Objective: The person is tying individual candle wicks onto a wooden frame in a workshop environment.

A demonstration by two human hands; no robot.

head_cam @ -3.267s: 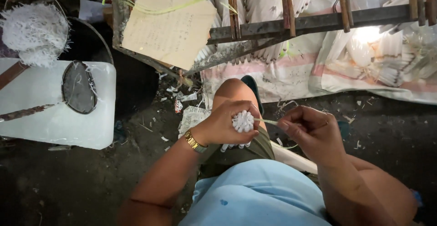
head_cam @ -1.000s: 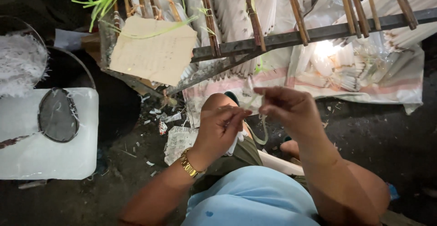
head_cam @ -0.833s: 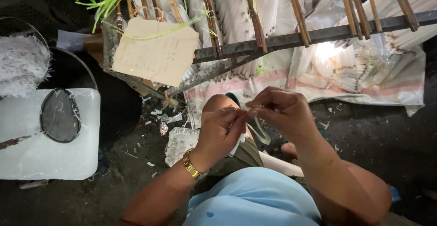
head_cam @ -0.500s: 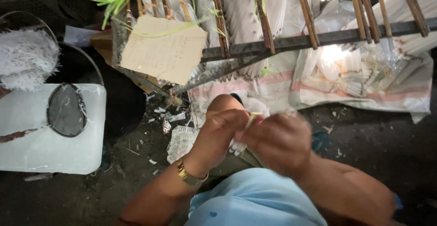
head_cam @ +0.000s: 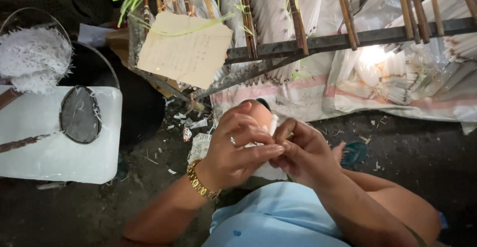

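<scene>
Now the left hand [head_cam: 233, 150] wraps the white bundle [head_cam: 272, 124], the right hand [head_cam: 303, 150] pinches beside it; best keep the sticks squeezed tight, ends level.

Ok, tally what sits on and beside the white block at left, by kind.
Round dark mesh sieve: 1
Rusty brown metal rod: 1
Heap of white shreds in a wire-rimmed basket: 1
White block: 1
Total: 4
</scene>
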